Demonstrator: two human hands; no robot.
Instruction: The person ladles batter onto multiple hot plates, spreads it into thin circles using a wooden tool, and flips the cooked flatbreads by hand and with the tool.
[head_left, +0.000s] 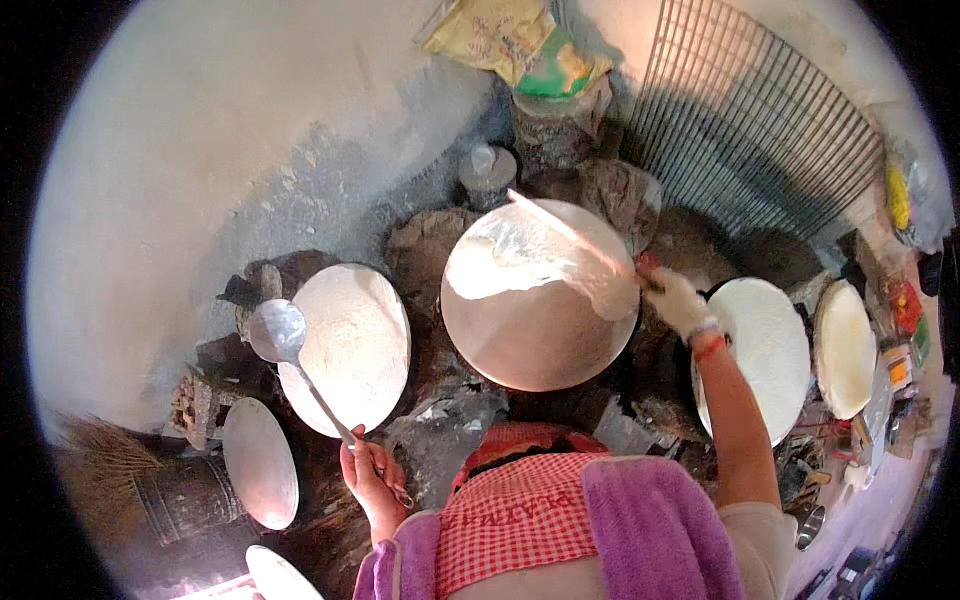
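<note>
My left hand (374, 478) is closed around the handle of a metal ladle (277, 332), whose round bowl hangs over the edge of the left griddle (352, 345). At the right rim of the large middle griddle (530, 355) is my right hand (682, 303), in a pale work glove. It grips a long, flat wooden stick (572, 236), slightly blurred, that slants across the far half of that griddle. A wet, shiny white layer (510, 255) shows beneath and left of the stick. A smooth white sheet covers the right griddle (762, 350), near my right forearm.
A pale round sheet (846, 350) lies farther right. Beyond the middle griddle, a metal grille (760, 130) leans on the wall. Plastic bags (495, 40) lie at the back. Round discs (260, 465) and a straw broom (110, 460) stand at the left.
</note>
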